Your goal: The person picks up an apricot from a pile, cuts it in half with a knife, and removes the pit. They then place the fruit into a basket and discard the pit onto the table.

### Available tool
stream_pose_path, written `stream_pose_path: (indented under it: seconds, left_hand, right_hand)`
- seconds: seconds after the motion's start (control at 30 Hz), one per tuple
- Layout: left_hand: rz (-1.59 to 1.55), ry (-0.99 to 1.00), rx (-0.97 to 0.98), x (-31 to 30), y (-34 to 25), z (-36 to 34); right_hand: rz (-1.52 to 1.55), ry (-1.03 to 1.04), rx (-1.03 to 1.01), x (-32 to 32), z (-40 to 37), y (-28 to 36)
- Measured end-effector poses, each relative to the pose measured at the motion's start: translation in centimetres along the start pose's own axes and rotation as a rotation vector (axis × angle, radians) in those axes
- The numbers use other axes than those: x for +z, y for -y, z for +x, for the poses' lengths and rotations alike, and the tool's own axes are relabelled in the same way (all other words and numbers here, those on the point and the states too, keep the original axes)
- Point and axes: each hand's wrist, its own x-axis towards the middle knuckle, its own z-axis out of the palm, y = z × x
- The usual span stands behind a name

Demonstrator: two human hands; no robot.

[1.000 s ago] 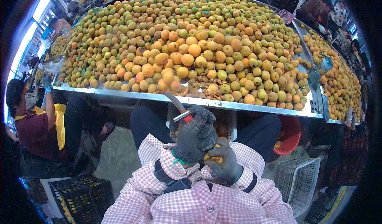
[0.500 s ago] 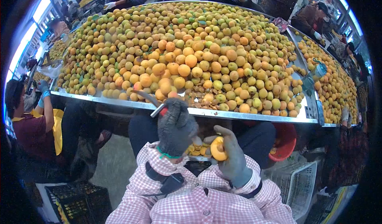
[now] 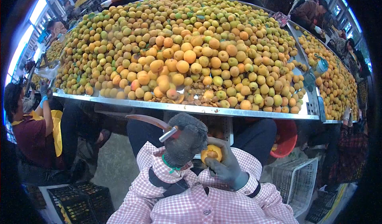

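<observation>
A: Head view: what has moved since the earlier frame?
B: The left hand has closed in on the right hand; half a second ago they stood apart. The knife has dropped from overlapping the table edge to just below it.
A: Finger state?
B: Left: wrapped around one knife. Right: curled around one cut fruit, stone showing, beside the left hand. Left fingertip contact with it: cannot tell.
A: Other counts?
B: Bucket, one; bottle, one; pile, too many fruits to count.
</observation>
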Motion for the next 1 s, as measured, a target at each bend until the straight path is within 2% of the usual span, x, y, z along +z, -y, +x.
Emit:
stream_pose_path:
  seconds: [0.03, 0.1, 0.13, 0.2, 0.27, 0.4, 0.47, 0.5, 0.57, 0.63, 0.73, 0.8, 0.87, 0.93, 1.0]
  left_hand:
    - [0.000, -0.003, -0.001, 0.3, 0.0, 0.0]
    - [0.386, 0.000, 0.063, 0.6, 0.0, -0.1]
    - [0.386, -0.003, 0.065, 0.8, 0.1, -0.2]
    - [0.368, 0.065, -0.075, 1.2, 0.5, -0.4]
    - [0.358, 0.043, -0.064, 1.9, 0.8, -0.3]
    - [0.349, -0.054, -0.016, 1.9, 1.2, -0.3]
    - [0.392, -0.126, 0.001, 3.0, 1.4, -0.2]
    - [0.437, -0.195, 0.020, 3.5, 1.4, -0.2]
    - [0.377, -0.224, 0.031, 3.4, 1.8, -0.4]
    - [0.315, -0.254, 0.041, 3.7, 1.9, -0.5]
    - [0.396, -0.288, 0.063, 4.6, 1.5, -0.3]
    - [0.181, -0.372, -0.053, 4.2, 1.6, 0.0]
    - [0.148, -0.367, -0.055, 3.6, 1.6, 0.5]
    - [0.121, -0.370, -0.063, 2.6, 1.8, 1.0]
    - [0.220, -0.406, 0.050, 2.0, 2.0, 1.8]
  right_hand:
    - [-0.128, -0.007, -0.131, 0.0, 0.0, -0.8]
    - [-0.200, -0.018, -0.181, 0.1, 0.0, -0.6]
    - [-0.175, 0.020, -0.169, 0.2, -0.1, 0.3]
    - [-0.144, 0.068, -0.153, 0.6, -0.2, 1.1]
    - [-0.035, 0.024, -0.018, 0.7, -0.3, 1.2]
    - [-0.125, -0.025, -0.076, 0.6, 0.0, 0.3]
    - [-0.497, -0.083, -0.445, 0.2, 0.5, -0.8]
    - [-0.498, -0.085, -0.445, 0.0, 0.7, -0.3]
    - [-0.556, 0.121, -0.334, -0.2, 1.3, 1.5]
    - [-0.604, 0.105, -0.331, -0.3, 1.3, 1.0]
    - [-0.749, 0.055, -0.378, -0.2, 1.3, 1.0]
    - [-0.849, 0.021, -0.427, -0.3, 1.4, 0.6]
    - [-0.914, 0.002, -0.515, -0.8, 2.0, -0.5]
    - [-0.949, -0.018, -0.468, -0.6, 2.2, -0.2]
    - [-0.991, -0.045, -0.423, -0.4, 2.4, 0.0]
